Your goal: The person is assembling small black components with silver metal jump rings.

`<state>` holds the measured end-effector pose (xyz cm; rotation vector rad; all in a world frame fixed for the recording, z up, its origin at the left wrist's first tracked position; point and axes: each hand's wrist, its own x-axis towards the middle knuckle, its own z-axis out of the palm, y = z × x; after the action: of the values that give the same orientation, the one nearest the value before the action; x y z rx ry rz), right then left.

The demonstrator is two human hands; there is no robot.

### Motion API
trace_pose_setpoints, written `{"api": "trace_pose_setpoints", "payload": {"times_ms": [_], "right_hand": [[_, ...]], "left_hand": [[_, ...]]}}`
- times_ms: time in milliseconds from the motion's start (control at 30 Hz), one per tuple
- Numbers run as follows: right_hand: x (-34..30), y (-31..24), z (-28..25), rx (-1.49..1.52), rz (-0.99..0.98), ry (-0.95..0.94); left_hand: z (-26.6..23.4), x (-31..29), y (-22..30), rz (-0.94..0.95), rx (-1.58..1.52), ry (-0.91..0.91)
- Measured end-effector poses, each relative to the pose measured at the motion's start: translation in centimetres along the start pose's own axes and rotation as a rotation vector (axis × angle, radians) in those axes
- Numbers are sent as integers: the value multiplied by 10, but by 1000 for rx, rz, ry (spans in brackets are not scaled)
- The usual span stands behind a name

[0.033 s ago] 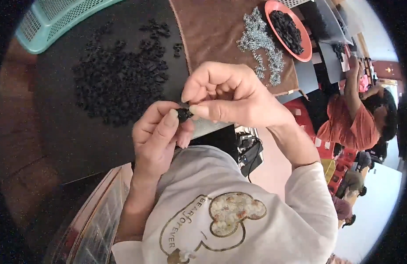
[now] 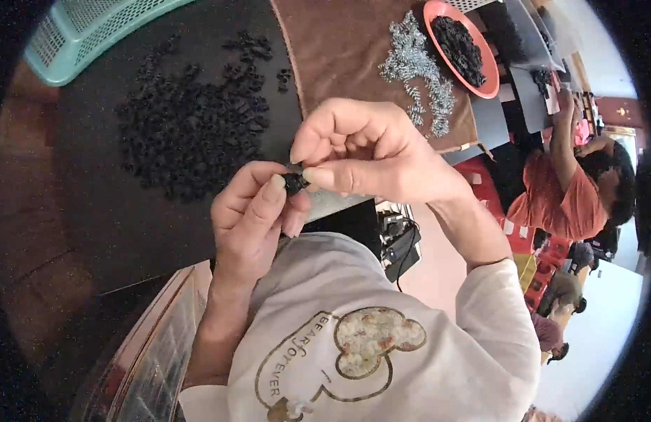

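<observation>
My left hand (image 2: pixel 249 218) pinches a small black plastic part (image 2: pixel 294 183) between thumb and fingers, just in front of my shirt. From the right, my right hand (image 2: pixel 375 155) comes in with its fingers curled, its thumb tip against the part's right end. Whether a smaller piece sits under that thumb is hidden. Beyond my left hand, a wide heap of small black plastic parts (image 2: pixel 195 130) lies on the dark tabletop (image 2: pixel 93 232). Small metal coil springs (image 2: pixel 410 60) form a loose pile on a brown cloth (image 2: pixel 339 53), farther off to the right.
An orange-red dish (image 2: pixel 490 86) of black pieces stands beside the springs. At the far left is a green mesh basket (image 2: pixel 72 32). A person in an orange-red top (image 2: pixel 558 197) works to the right, near red bins (image 2: pixel 480 184). A black device with a cable (image 2: pixel 401 246) sits below the table edge.
</observation>
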<state>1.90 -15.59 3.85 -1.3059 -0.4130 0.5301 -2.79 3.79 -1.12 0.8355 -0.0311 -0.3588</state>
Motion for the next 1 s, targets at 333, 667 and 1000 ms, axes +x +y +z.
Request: {"api": "trace_pose_setpoints", "payload": {"times_ms": [333,667,1000], "right_hand": [[2,-6,-1,29,82,11],[0,-4,3,-106,20,39],[0,2,-4,78,93,-33]], "left_hand": [[-3,2,2,-86,-34,-6],[0,3,0,-43,48,43],[2,3,3,-99,77,40]]}}
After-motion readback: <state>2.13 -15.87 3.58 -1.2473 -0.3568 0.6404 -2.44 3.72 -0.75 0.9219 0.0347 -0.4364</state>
